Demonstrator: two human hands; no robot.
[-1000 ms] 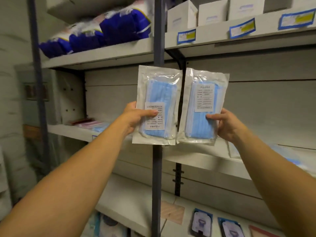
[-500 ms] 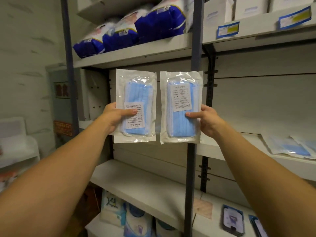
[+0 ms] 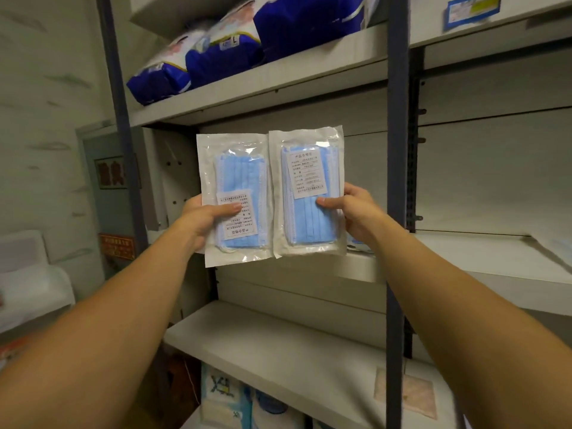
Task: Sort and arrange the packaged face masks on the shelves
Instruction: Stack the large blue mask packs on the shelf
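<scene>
Before the shelving we hold two clear packets of blue masks upright, side by side, edges touching; our left hand [image 3: 201, 222] pinches the left packet [image 3: 236, 199] — thumb across its label; our right hand [image 3: 356, 213] grips the right packet [image 3: 308, 191] likewise — both raised above the bare lower shelf [image 3: 278, 345].

Looks like a supply storeroom: metal shelves [image 3: 278, 85] all round, blue bulk packs [image 3: 223, 54] at 12 o'clock, price-style labels [image 3: 470, 9] at 1.

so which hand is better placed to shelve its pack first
Right, probably. The right hand holds its pack just above the middle shelf; the left hand and its pack hang off that shelf's end.
</scene>
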